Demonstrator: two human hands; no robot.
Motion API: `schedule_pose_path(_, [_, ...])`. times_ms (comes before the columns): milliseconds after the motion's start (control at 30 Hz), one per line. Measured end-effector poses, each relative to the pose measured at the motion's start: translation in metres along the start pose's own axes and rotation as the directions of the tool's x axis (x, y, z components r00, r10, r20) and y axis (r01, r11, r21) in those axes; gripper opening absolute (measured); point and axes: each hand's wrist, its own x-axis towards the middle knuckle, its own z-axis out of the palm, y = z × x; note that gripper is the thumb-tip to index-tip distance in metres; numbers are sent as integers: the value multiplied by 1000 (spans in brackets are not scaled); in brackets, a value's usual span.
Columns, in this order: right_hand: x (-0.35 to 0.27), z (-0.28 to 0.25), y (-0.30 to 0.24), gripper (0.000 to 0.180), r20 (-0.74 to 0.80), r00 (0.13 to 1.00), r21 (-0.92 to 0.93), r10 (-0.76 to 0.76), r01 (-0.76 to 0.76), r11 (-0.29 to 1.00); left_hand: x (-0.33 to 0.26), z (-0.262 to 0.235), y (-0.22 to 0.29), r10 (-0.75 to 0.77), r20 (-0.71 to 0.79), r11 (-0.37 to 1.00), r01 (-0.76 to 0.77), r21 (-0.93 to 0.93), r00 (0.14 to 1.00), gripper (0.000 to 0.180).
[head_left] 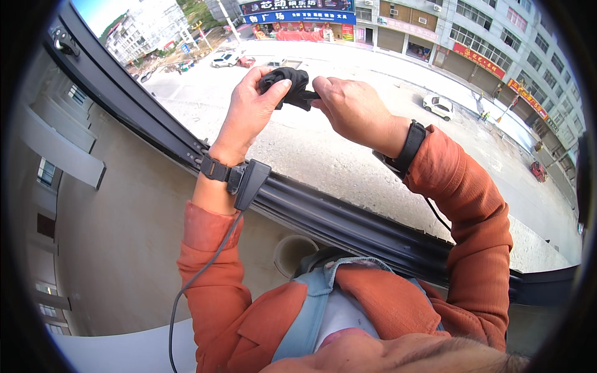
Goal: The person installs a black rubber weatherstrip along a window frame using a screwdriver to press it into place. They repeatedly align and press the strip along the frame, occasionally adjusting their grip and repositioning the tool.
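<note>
A bunched black cloth (291, 87) is held up beyond the window frame, over the street side. My left hand (254, 99) is closed on its left part, the thumb pressed across the front. At the cloth's right end, my right hand (348, 102) is curled with its fingertips pinching a narrow black piece that stretches from the bundle. Both arms reach out over the dark window frame (336, 208). The fingers behind the cloth are hidden.
The dark frame's left side member (130, 87) has a latch (64, 43) near its upper end. A round pale bucket (293, 255) stands on the floor inside. Far below outside lie a road, a white car (438, 107) and shopfronts. A cable (186, 289) runs along my left sleeve.
</note>
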Motion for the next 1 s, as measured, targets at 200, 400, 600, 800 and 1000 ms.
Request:
schedule_pose_path(200, [-74,-37,89,25,75,919,222,386,-393,892,59,77,-18,-254,257,860,339,-381,933,25])
schedule_pose_path(400, [-91,-22,137,62,129,753,569,645,-589,573,81,124,-43,-472,376,712,596,-370,797,26])
schedule_pose_path(600, [-95,12,168,42,421,695,774,583,-611,170,102,160,-54,-419,503,692,625,-362,756,26])
schedule_pose_path(800, [-114,5,207,15,255,628,759,735,-601,250,107,178,-72,-278,417,836,432,-339,865,13])
schedule_pose_path(1000, [-126,-11,217,21,261,745,863,614,-465,198,111,173,-96,-109,310,974,164,-155,944,22])
